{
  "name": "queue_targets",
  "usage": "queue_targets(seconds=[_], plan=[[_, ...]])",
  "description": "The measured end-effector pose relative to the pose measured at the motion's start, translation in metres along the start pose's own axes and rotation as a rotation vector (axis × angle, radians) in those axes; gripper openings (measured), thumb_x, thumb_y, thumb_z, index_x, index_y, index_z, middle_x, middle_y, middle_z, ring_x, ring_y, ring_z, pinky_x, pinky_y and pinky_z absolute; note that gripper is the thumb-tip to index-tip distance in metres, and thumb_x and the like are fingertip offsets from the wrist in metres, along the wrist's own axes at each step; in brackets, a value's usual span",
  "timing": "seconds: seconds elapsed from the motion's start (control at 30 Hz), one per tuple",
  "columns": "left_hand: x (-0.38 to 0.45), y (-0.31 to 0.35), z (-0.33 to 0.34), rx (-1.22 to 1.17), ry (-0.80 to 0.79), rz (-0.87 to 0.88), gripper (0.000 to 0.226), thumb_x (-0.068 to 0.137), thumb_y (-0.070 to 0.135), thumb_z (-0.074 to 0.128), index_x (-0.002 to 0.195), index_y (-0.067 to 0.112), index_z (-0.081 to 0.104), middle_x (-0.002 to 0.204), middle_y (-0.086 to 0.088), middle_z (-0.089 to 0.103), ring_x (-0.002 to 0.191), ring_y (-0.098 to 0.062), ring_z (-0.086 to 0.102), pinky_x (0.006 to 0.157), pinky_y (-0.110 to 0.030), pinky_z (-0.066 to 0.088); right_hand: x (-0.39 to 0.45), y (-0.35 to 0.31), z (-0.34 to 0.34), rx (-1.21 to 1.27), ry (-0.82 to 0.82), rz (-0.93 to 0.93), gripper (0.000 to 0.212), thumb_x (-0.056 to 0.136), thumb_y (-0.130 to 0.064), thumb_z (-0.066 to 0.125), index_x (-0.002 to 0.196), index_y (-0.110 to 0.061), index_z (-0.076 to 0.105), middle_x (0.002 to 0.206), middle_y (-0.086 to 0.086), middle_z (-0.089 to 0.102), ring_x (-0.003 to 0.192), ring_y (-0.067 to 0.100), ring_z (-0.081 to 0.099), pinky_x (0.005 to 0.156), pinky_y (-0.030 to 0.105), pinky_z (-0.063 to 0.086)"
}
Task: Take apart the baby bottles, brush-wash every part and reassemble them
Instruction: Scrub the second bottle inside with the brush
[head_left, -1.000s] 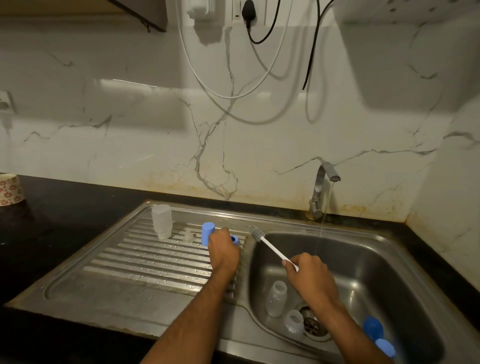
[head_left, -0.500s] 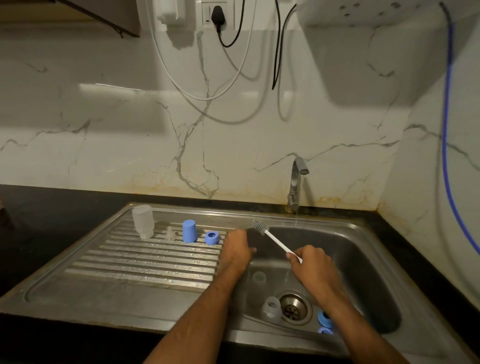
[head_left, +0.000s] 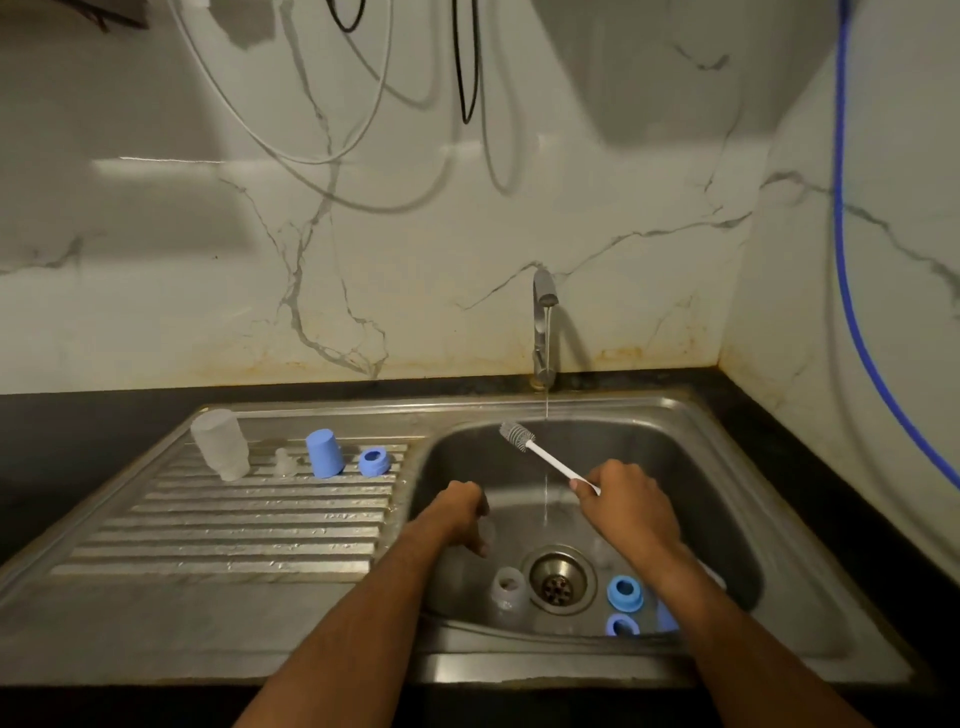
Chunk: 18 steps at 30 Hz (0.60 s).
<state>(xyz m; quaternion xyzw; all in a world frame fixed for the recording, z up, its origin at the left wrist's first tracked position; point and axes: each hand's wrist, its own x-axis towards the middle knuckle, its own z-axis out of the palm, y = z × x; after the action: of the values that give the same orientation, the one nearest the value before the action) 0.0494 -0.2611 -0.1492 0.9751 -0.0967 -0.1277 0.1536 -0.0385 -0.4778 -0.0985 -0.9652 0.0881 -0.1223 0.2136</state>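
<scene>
step: mid-wash, fetching next part | left hand (head_left: 460, 512) lowered in sink basin (head_left: 727, 493), fingers loosely curled, apparently empty | right hand (head_left: 626, 501) grips brush (head_left: 545, 457) | unwashed bottle (head_left: 509, 592) by drain; next: grasp it firmly

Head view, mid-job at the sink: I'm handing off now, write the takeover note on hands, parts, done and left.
Right hand grips the white bottle brush by its handle, bristles raised over the basin.
Left hand hangs low in the sink, fingers loosely curled, holding nothing visible.
Tap is running a thin stream.
On the drainboard, set out in a row: clear bottle upside down, small clear teat, blue cap, blue ring.
In the basin: another clear bottle by the drain, two blue rings.
Left: brush the basin parts, then reassemble everything.
</scene>
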Motion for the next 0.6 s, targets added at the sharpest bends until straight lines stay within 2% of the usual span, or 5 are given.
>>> queue_targets(seconds=[0.1,0.2,0.3,0.6], plan=[[0.007,0.004,0.011,0.071,-0.049,0.026,0.076,0.064,0.024,0.095,0.132,0.016,0.063,0.135,-0.009,0.056,0.121,-0.025,0.058,0.104,-0.033,0.048,0.004,0.013,0.009,0.007,-0.022,0.041,0.033,0.096,-0.052,0.060,0.086,-0.023,0.069,0.075,-0.004,0.066,0.070,0.016,0.065,0.067,0.040,0.060],[0.011,0.004,0.019,0.099,-0.044,0.040,0.066,0.065,0.020,0.094,0.125,0.017,0.067,0.132,-0.007,0.059,0.117,-0.024,0.061,0.101,-0.032,0.050,0.004,0.020,0.014,0.023,-0.036,0.069,0.030,0.095,-0.051,0.062,0.094,-0.023,0.071,0.084,-0.002,0.069,0.077,0.020,0.066,0.071,0.040,0.060],[0.013,0.002,0.023,0.096,-0.020,0.037,0.065,0.064,0.020,0.095,0.123,0.019,0.068,0.129,-0.006,0.061,0.115,-0.023,0.062,0.097,-0.031,0.051,0.004,0.031,0.015,0.025,-0.048,0.108,0.032,0.095,-0.052,0.061,0.094,-0.022,0.073,0.082,-0.001,0.068,0.076,0.020,0.067,0.071,0.040,0.060],[0.014,0.031,0.009,-0.145,0.219,-0.032,0.059,0.065,0.030,0.093,0.116,0.014,0.068,0.118,-0.006,0.067,0.108,-0.023,0.066,0.094,-0.038,0.057,-0.005,0.045,0.007,0.055,-0.044,0.191,0.031,0.096,-0.049,0.063,0.090,-0.020,0.069,0.075,-0.002,0.065,0.069,0.013,0.064,0.065,0.033,0.058]])
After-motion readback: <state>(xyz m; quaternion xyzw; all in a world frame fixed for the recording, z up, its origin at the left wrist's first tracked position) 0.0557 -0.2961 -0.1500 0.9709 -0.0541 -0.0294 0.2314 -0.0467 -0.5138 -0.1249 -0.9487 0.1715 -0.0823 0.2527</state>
